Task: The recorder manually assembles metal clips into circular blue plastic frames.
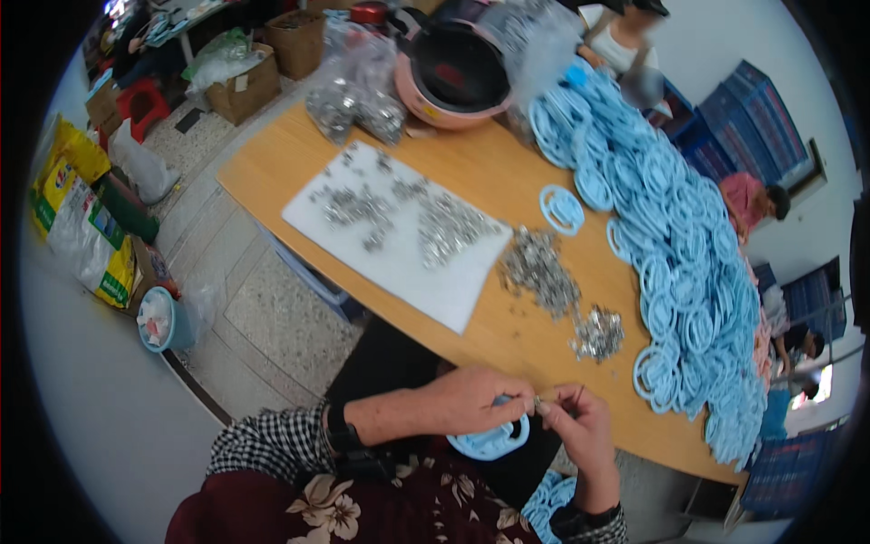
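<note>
My left hand is closed on a light blue plastic ring-shaped piece that hangs below its fingers, over my lap. Close beside it, my right hand pinches a small shiny metal part between thumb and fingertips; its exact kind is too small to make out. The two hands nearly meet just off the table's front edge. On the table ahead lie a heap of small silvery metal parts and a smaller pile of shiny metal pieces. A single blue ring piece rests beyond them.
A white board bearing scattered metal bits lies on the wooden table. A large mound of blue ring pieces covers the right side. A pink-rimmed black pan and bags of metal parts stand at the back. More blue pieces sit below.
</note>
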Demonstrator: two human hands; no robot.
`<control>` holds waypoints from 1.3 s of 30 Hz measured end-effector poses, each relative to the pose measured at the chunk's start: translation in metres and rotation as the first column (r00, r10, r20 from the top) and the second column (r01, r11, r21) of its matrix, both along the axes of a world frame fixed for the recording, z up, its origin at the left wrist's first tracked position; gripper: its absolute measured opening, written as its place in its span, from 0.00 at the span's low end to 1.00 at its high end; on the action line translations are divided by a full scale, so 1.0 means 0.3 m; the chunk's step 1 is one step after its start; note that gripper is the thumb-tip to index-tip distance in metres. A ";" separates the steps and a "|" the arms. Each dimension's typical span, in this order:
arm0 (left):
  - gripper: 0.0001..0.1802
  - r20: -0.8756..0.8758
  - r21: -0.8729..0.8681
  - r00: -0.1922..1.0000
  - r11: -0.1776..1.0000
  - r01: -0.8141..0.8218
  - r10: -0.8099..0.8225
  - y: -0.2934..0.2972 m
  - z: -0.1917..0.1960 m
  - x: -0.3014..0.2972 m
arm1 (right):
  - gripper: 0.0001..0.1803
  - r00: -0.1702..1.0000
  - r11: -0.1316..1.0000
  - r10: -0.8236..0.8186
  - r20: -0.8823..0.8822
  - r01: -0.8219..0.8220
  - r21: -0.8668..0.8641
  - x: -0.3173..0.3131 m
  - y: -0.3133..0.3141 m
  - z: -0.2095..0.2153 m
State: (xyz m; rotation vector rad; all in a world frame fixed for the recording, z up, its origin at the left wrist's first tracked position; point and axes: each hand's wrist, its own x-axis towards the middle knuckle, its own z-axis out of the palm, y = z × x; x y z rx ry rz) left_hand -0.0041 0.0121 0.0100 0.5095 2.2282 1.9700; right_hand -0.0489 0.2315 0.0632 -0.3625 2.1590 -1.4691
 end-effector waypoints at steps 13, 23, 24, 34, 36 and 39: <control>0.09 -0.070 -0.320 0.970 0.926 0.200 -0.233 0.351 0.108 -0.070 | 0.03 0.977 0.951 -0.122 0.175 0.166 -0.260 0.070 0.387 -0.077; 0.16 0.360 -0.020 0.933 1.000 0.016 -0.007 0.429 0.075 -0.103 | 0.05 0.958 0.863 -0.228 0.176 0.282 -0.419 0.076 0.503 -0.115; 0.16 0.349 -0.012 0.937 1.000 0.005 -0.001 0.440 0.075 -0.099 | 0.05 0.960 0.867 -0.226 0.165 0.275 -0.416 0.086 0.491 -0.110; 0.17 0.438 0.074 0.899 0.997 -0.020 -0.014 0.501 0.071 -0.095 | 0.08 0.934 0.856 -0.167 0.317 0.296 -0.423 0.099 0.496 -0.149; 0.18 0.491 0.125 0.871 0.992 -0.031 -0.035 0.509 0.091 -0.095 | 0.08 0.922 0.842 -0.186 0.339 0.327 -0.429 0.099 0.504 -0.154; 0.18 0.519 0.173 0.853 0.984 -0.035 -0.061 0.511 0.097 -0.100 | 0.07 0.896 0.801 -0.210 0.392 0.387 -0.456 0.098 0.515 -0.166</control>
